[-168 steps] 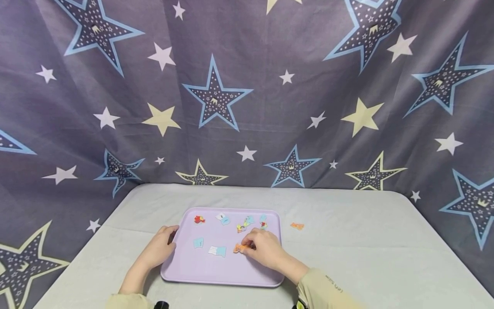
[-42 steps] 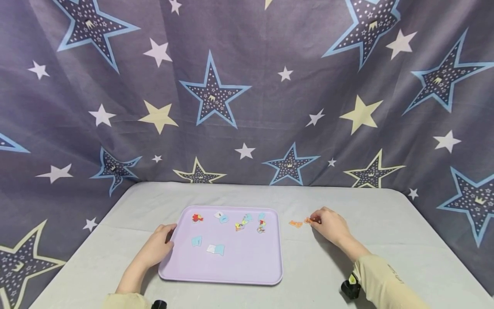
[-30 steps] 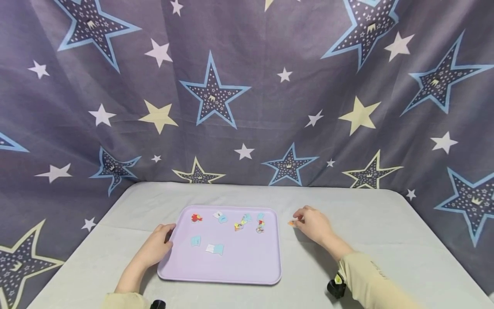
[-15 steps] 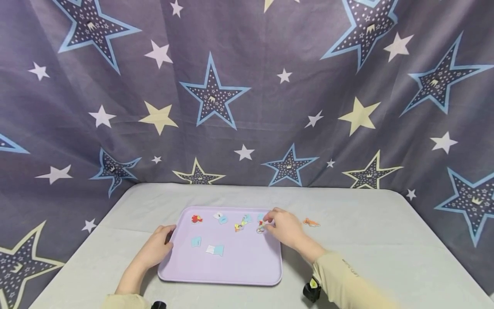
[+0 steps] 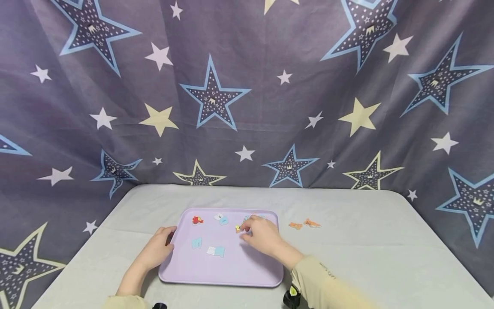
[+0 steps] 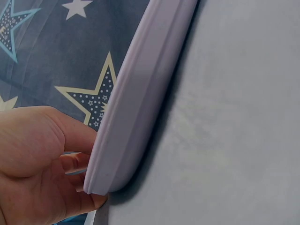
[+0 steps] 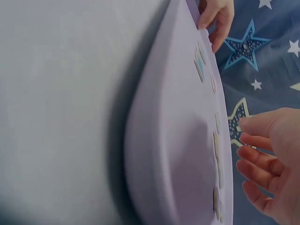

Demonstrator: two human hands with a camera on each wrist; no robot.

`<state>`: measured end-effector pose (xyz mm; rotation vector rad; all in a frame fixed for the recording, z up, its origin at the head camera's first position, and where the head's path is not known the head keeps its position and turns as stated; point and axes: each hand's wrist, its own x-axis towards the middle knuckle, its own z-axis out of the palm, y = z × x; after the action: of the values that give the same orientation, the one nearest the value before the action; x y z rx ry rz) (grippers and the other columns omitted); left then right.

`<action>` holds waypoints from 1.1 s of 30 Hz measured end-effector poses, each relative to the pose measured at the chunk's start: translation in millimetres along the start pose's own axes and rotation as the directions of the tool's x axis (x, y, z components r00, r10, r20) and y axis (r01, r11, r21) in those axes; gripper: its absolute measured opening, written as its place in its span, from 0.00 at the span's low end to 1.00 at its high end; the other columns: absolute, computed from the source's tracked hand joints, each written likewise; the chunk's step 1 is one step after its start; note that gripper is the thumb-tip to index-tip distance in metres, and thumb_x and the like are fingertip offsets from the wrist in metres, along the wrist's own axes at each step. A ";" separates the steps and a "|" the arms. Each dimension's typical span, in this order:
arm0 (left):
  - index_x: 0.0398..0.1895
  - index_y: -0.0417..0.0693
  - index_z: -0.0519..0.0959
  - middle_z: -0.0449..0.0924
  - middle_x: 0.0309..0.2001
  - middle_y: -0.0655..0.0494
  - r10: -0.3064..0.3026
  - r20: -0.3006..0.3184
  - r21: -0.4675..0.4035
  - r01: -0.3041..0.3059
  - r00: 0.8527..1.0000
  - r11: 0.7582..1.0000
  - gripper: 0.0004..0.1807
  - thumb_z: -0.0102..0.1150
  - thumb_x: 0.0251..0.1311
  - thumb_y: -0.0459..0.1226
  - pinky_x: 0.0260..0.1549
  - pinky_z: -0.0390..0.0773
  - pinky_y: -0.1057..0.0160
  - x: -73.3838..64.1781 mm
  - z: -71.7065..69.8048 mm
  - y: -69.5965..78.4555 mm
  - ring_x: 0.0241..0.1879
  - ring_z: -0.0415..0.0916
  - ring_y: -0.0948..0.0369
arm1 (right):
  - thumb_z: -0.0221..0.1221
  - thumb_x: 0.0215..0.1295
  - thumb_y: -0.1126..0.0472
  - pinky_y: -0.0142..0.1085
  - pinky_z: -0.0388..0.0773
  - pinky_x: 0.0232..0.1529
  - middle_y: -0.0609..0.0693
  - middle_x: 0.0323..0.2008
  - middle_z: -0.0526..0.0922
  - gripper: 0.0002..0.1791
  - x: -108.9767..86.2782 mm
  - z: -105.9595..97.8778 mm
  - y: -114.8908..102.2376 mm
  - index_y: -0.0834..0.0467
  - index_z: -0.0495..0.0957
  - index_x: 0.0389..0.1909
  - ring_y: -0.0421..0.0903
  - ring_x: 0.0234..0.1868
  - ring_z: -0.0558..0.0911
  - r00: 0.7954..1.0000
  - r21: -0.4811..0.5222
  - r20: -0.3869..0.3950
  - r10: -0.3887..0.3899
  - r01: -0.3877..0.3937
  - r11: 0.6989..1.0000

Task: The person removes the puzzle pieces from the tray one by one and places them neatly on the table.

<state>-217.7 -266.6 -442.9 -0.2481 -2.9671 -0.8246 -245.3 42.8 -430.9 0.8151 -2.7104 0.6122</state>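
Observation:
The left hand (image 5: 156, 246) grips the left rim of a lilac tray (image 5: 216, 274), its thumb and fingertips at the edge. In the left wrist view the thumb and fingers of that hand (image 6: 42, 159) meet the tray's corner. Over the upper right of the tray is the right hand (image 5: 262, 235), its fingertips right at a small yellow puzzle piece (image 5: 237, 229). The right wrist view shows its fingers loosely bent and spread, nothing between them. Its back partly hides blue pieces behind it. Two orange puzzle pieces, one left (image 5: 295, 225) and one right (image 5: 311, 223), lie on the table.
A red piece (image 5: 197, 220) lies in the tray's upper left, with a white-and-blue pair (image 5: 221, 219) beside it. Lower down are a light blue piece (image 5: 197, 243) and another white-and-blue pair (image 5: 215, 251). A star-patterned curtain (image 5: 216, 141) hangs behind the grey-white table (image 5: 370, 262).
The right hand carried an orange piece out of the tray, let go of it beside the other orange piece, then came back left over the tray. The left hand stayed at the rim.

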 end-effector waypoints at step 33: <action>0.56 0.23 0.64 0.69 0.49 0.33 -0.013 0.003 0.006 0.013 1.000 1.000 0.26 0.50 0.51 0.25 0.53 0.67 0.43 0.2 0.5 1.3 0.53 0.66 0.38 | 0.66 0.45 0.47 0.25 0.67 0.30 0.35 0.27 0.74 0.12 9.5 36.2 -45.3 0.45 0.83 0.32 0.31 0.25 0.68 0.986 -0.060 0.148 -0.074 0.084 0.995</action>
<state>-217.7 -265.2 -442.7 -0.2300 -2.9762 -0.8175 -231.2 -12.5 -445.0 0.9807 -2.7953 0.4603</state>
